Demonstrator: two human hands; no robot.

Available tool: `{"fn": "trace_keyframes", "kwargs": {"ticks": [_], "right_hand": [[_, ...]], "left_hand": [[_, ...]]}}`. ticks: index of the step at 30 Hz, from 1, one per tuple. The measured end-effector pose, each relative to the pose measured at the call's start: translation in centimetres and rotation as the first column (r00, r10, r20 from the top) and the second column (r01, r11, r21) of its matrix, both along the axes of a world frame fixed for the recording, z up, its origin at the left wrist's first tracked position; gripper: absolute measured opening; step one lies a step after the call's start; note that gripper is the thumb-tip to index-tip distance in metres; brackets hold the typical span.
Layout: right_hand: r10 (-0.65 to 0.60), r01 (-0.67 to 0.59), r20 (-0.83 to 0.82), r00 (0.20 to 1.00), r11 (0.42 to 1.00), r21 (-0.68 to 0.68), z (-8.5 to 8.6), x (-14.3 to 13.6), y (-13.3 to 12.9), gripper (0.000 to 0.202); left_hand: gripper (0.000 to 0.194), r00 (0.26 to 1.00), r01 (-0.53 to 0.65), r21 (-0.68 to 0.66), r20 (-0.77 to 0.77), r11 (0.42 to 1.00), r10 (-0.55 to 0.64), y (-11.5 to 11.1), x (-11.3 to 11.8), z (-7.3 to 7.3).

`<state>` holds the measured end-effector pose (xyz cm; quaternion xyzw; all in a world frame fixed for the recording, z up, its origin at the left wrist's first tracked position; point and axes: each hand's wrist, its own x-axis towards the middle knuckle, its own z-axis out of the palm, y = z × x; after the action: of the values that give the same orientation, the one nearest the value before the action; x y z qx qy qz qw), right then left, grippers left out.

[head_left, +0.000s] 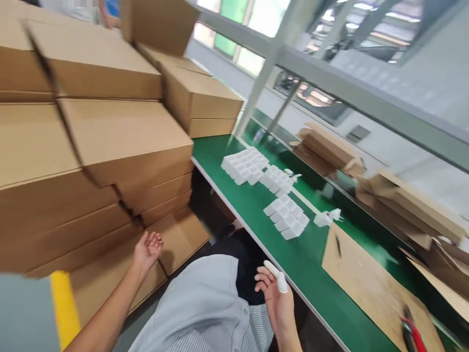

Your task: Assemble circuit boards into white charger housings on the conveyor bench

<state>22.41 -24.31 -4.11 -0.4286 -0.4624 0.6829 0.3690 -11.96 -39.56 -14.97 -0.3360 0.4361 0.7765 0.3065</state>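
My left hand (147, 250) is held palm up in front of the stacked cardboard boxes (146, 161), its fingers loosely curled and apart, with nothing in it. Near the edge of the green table (252, 205) is my right hand (274, 293), palm up and fingers partly bent. A white covering (277, 276) sits on one of its fingers, and the hand holds nothing. White segmented trays (287, 216) lie on the table beyond it.
A wooden board (366, 283) carries red-handled pliers (414, 335) and a small dark tool (338, 245). Small white plug-like parts (324, 218) lie beside it. Opened cartons (406, 200) line the far side, under a metal frame (366, 93). A person stands behind the boxes.
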Motion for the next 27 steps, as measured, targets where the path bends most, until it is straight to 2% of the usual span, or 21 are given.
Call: {"fn": "trace_keyframes", "kwargs": {"ticks": [2,4,6,7,8,10,12,13,14,15,17,20,23,27], "right_hand": [[0.064,-0.065,0.012,0.998,0.989,0.136,1.5,-0.1,0.1,0.044],[0.077,-0.098,0.077,0.994,0.945,0.313,3.0,0.6,0.9,0.038],[0.006,-0.101,0.189,0.982,0.861,0.499,4.5,2.0,2.4,0.038],[-0.051,-0.112,0.263,0.964,0.814,0.57,5.2,2.7,3.3,0.041],[-0.108,-0.143,0.352,0.93,0.776,0.614,5.8,3.3,4.5,0.046],[-0.183,-0.252,0.558,0.81,0.75,0.612,6.8,4.2,7.0,0.062],[-0.18,-0.359,0.727,0.662,0.776,0.519,7.5,4.4,9.8,0.08],[-0.158,-0.392,0.778,0.608,0.792,0.467,7.6,4.2,11.2,0.086],[-0.128,-0.412,0.806,0.578,0.807,0.423,7.5,4.0,12.4,0.09],[-0.094,-0.42,0.815,0.572,0.82,0.39,7.3,3.7,13.6,0.093],[-0.027,-0.412,0.801,0.598,0.847,0.336,6.8,2.9,15.5,0.098],[0.086,-0.404,0.737,0.67,0.876,0.265,5.9,1.9,17.3,0.105],[0.16,-0.436,0.663,0.731,0.857,0.274,5.4,1.2,18.2,0.109],[0.207,-0.498,0.614,0.762,0.793,0.351,5.2,-0.4,18.7,0.101]], "left_hand": [[0.03,0.993,0.101,0.091,-0.065,0.991,-0.095,2.2,-1.3,3.0],[0.029,0.963,0.22,0.198,-0.2,0.955,-0.18,4.6,-2.3,6.2],[0.031,0.856,0.398,0.236,-0.443,0.886,-0.266,7.0,-2.6,9.2],[0.036,0.752,0.5,0.191,-0.579,0.845,-0.315,8.4,-2.3,10.6],[0.041,0.616,0.59,0.094,-0.695,0.802,-0.371,9.8,-1.8,11.9],[0.047,0.279,0.686,-0.196,-0.818,0.701,-0.502,13.1,0.0,14.1],[0.055,-0.062,0.664,-0.472,-0.807,0.579,-0.587,16.7,2.4,15.6],[0.063,-0.196,0.634,-0.564,-0.78,0.53,-0.595,18.5,3.7,16.0],[0.072,-0.3,0.613,-0.625,-0.75,0.483,-0.59,20.3,5.0,16.2],[0.079,-0.37,0.601,-0.661,-0.729,0.45,-0.576,21.9,6.2,16.2],[0.084,-0.432,0.602,-0.683,-0.714,0.414,-0.551,24.8,8.3,15.9],[0.073,-0.419,0.619,-0.667,-0.727,0.415,-0.544,27.5,10.3,15.2],[0.062,-0.373,0.619,-0.655,-0.731,0.433,-0.571,28.3,11.3,15.0],[0.062,-0.257,0.551,-0.655,-0.723,0.517,-0.641,27.9,11.4,15.4]]}}
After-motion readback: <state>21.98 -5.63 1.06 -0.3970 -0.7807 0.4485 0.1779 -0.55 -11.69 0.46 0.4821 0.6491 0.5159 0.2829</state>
